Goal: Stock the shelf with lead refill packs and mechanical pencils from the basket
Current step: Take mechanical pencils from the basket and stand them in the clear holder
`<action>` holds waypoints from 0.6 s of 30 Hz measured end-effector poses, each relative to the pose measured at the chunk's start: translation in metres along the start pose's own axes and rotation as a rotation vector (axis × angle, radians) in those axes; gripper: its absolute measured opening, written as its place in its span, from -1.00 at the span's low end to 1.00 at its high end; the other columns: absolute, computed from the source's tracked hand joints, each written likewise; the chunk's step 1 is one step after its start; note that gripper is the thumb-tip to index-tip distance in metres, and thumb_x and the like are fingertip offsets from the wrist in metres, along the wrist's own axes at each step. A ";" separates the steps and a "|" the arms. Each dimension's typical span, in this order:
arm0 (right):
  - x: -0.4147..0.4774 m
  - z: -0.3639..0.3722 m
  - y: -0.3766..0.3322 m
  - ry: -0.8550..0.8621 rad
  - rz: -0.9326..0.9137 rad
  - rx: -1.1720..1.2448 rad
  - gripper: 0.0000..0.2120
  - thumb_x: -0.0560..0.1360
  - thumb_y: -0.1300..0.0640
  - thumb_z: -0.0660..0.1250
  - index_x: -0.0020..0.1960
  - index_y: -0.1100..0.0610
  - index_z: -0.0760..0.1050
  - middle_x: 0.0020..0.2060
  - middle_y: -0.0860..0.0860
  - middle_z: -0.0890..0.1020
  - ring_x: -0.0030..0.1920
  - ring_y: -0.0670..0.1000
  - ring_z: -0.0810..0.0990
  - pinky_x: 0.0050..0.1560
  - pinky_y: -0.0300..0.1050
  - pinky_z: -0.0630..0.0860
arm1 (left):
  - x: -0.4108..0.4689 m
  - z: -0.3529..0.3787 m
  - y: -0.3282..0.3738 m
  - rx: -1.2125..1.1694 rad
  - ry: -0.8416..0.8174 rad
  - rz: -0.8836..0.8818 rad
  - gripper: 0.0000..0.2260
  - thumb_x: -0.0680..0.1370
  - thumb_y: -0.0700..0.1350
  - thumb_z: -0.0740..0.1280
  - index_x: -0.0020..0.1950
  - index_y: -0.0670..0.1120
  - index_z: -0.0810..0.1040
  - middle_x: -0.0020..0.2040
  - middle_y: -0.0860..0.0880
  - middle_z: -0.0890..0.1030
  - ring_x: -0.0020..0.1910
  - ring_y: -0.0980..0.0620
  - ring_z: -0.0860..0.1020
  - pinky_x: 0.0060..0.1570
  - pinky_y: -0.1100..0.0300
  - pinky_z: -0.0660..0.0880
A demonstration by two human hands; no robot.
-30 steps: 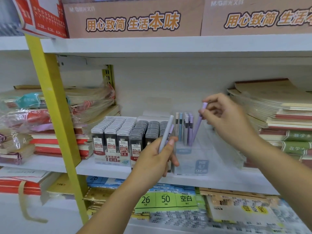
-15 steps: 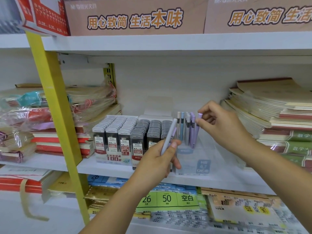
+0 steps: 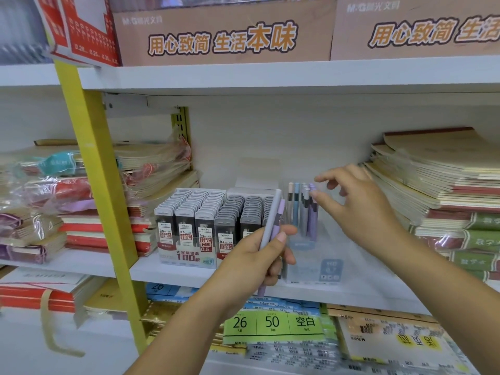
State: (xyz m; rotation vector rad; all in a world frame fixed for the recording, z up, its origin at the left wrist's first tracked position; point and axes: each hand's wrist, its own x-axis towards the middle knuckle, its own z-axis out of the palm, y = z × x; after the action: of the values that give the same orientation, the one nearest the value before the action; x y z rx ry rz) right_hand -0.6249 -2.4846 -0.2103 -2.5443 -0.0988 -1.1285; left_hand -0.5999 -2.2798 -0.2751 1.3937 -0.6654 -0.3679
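My left hand [image 3: 259, 255] grips two mechanical pencils [image 3: 272, 223], one grey and one purple, upright in front of the shelf. A clear display box [image 3: 324, 266] on the white shelf [image 3: 173, 270] holds several pastel mechanical pencils [image 3: 304, 209] standing at its back left. My right hand [image 3: 359, 204] hovers just right of their tops with fingers spread, holding nothing. Rows of lead refill packs [image 3: 205, 217] fill cartons left of the clear box. The basket is out of view.
Stacked notebooks [image 3: 446, 185] crowd the shelf's right side, wrapped notebook bundles [image 3: 67, 190] the left. A yellow upright [image 3: 100, 185] crosses the left. Cardboard boxes [image 3: 221, 31] sit on the shelf above. Labelled paper packs [image 3: 273, 323] lie on the shelf below.
My right hand lowered a purple pencil into the clear box and let go of it; its fingers have opened. My left hand kept its two pencils.
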 end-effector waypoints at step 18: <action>0.000 -0.028 0.014 0.011 0.047 0.465 -0.80 0.56 0.18 0.32 -0.04 -0.15 0.49 -0.19 -0.07 0.65 -0.14 -0.06 0.66 -0.15 -0.14 0.55 | -0.003 0.000 0.000 0.205 0.120 -0.010 -0.80 0.69 0.05 0.17 0.15 0.15 0.59 -0.41 0.10 0.52 -0.52 0.20 0.34 -0.53 0.35 0.27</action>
State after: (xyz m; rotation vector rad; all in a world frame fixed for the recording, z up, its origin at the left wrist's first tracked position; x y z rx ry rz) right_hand -0.6414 -2.5073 -0.1969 -2.1162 -0.2641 -0.9675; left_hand -0.6019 -2.2780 -0.2761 1.6016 -0.6100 -0.2256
